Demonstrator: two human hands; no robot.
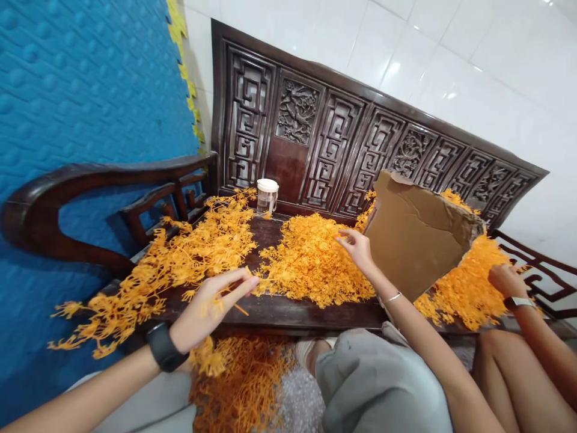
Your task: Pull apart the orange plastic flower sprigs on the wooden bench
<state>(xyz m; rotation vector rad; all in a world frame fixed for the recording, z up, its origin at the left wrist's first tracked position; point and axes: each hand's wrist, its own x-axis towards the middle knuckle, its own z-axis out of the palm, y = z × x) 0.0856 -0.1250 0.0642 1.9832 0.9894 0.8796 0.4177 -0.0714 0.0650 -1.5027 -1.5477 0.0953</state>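
My left hand (pixel 211 304), with a black watch on its wrist, pinches a thin orange plastic sprig (pixel 238 308) at the front edge of the dark wooden bench (pixel 288 313). A loose spread of long orange sprigs (pixel 180 258) lies just left of it. My right hand (pixel 358 248), with a silver bracelet on its wrist, rests with fingers spread on the dense middle pile of orange pieces (pixel 311 264). A torn cardboard sheet (pixel 417 237) stands tilted right beside that hand.
A clear jar with a white lid (pixel 267 195) stands at the bench back. More orange pieces (pixel 469 282) lie under a co-worker's hand (pixel 505 279) at the right. Orange sprigs (pixel 243 385) fill the floor below. A blue padded wall (pixel 90 90) is on the left.
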